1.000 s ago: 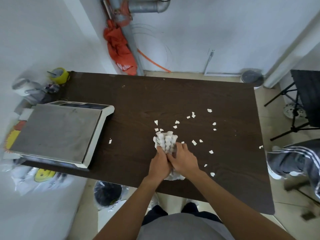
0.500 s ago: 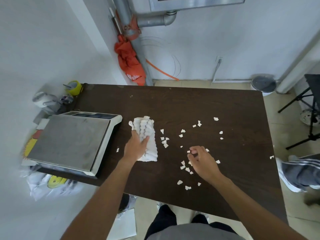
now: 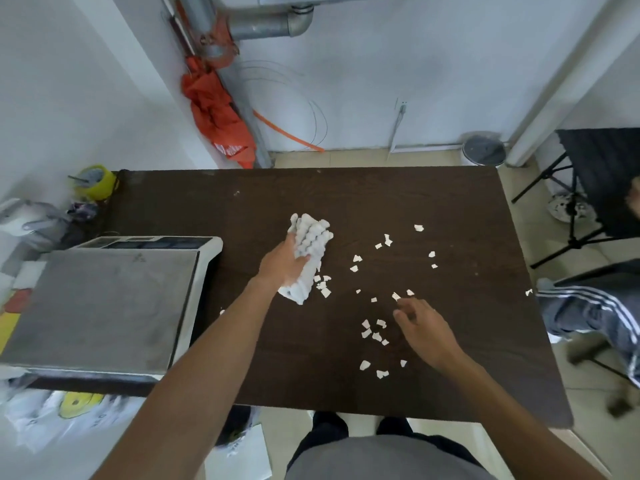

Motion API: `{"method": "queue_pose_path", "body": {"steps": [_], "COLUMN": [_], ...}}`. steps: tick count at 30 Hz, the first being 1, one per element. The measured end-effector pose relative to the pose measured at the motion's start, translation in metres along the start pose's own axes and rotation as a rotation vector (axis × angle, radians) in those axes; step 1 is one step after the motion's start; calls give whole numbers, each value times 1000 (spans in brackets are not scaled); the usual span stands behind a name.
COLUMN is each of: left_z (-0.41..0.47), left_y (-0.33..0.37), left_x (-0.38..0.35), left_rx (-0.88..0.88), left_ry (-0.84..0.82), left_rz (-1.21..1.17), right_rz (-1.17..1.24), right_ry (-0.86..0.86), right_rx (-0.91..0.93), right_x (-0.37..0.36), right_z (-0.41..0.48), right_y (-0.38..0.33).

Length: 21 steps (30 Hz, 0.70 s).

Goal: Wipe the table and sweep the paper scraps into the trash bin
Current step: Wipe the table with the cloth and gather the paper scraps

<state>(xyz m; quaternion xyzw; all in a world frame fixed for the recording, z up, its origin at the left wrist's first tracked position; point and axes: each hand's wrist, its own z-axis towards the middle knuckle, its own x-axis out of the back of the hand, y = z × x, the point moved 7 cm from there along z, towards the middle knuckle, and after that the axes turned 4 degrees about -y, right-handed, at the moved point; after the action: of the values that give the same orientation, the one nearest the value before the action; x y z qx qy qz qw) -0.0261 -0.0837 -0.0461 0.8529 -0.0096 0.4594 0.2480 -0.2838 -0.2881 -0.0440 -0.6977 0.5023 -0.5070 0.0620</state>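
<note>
Legible markings: white lettering on the orange fabric bundle (image 3: 221,116) hanging by the wall pipe, too blurred to read. No other writing can be made out.

The white knobbly cleaning cloth (image 3: 311,237) lies bunched lengthwise near the middle of the dark brown rectangular wooden table (image 3: 346,202). The left hand (image 3: 282,266) grips it from its left side, fingers curled into the fabric.

Small white torn paper scraps (image 3: 364,365) are scattered over the right half of the tabletop (one cluster touches the cloth's near end).

The right hand (image 3: 426,329) hovers low among them, fingers loosely bent. Whether it pinches a scrap cannot be told.

A white-framed weighing scale with a grey metal platform (image 3: 104,299) occupies the table's left end.
</note>
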Motion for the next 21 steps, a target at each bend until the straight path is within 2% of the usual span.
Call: {"method": "queue_pose_path", "body": {"steps": [4, 8, 11, 14, 18, 21], "left_z": [-8, -22, -22, -10, 16, 32], "left_y": [42, 75, 87, 84, 62, 46], "left_x": [-33, -62, -61, -33, 14, 27], "left_rx": [-194, -308, -356, -319, -134, -24], "left_ry": [-97, -154, -135, -58, 60, 75], "left_rz": [67, 111, 124, 65, 54, 71], "right_rz": [52, 77, 80, 118, 165, 184], "right_ry": [8, 1, 10, 42, 54, 53], "right_rx": [-30, -35, -29, -46, -66, -71], "right_x": [-11, -19, -17, -11, -12, -16], "right_z": [-7, -12, -11, -11, -13, -17], "right_y": [0, -1, -2, 0, 3, 6]}}
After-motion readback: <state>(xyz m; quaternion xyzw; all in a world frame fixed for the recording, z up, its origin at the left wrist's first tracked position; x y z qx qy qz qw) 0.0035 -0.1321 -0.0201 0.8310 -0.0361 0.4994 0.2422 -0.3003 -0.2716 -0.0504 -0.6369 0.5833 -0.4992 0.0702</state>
